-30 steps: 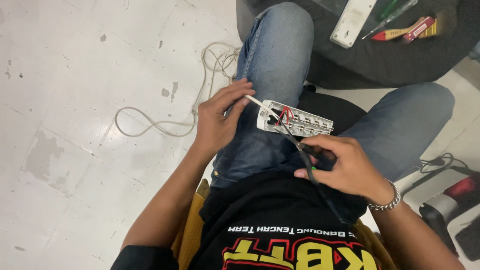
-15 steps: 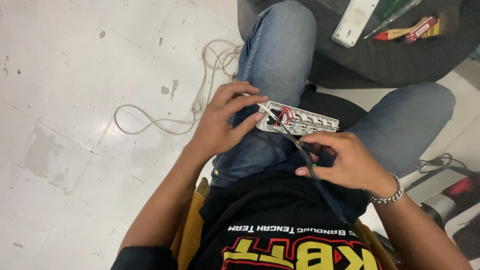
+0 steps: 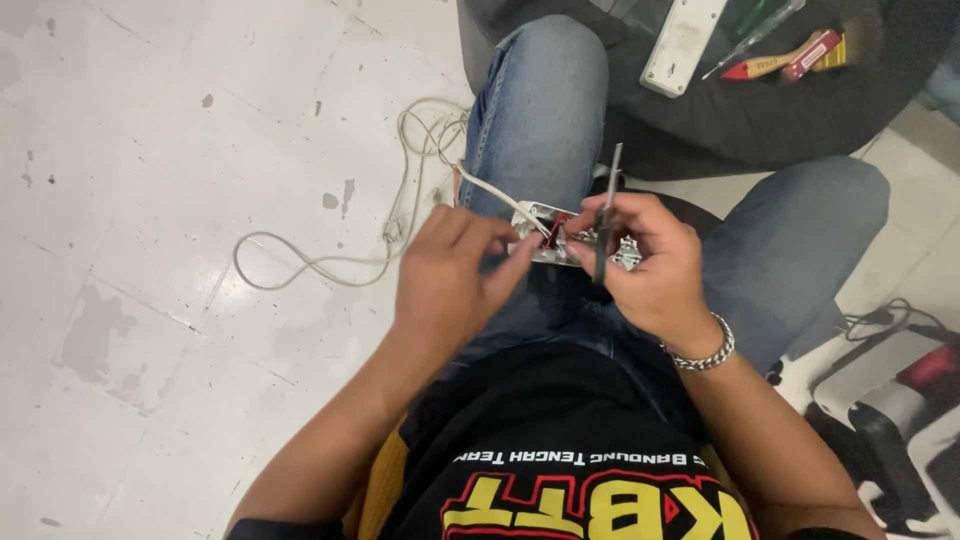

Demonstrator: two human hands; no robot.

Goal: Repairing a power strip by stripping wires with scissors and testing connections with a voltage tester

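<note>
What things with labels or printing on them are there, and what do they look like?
Shirt print: bottom middle, on the person's black shirt; big yellow and red block letters under a thin white line of letters.
Red tool: top right on the dark round seat; small, flat, red, with a pale label strip.
White power strip cover: top, on the same seat; long white rectangle, no label that shows.
No screens or signs in view.

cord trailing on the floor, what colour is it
White, or off-white: the cord loops over the pale floor beside the left knee. The head view shows it.
</note>
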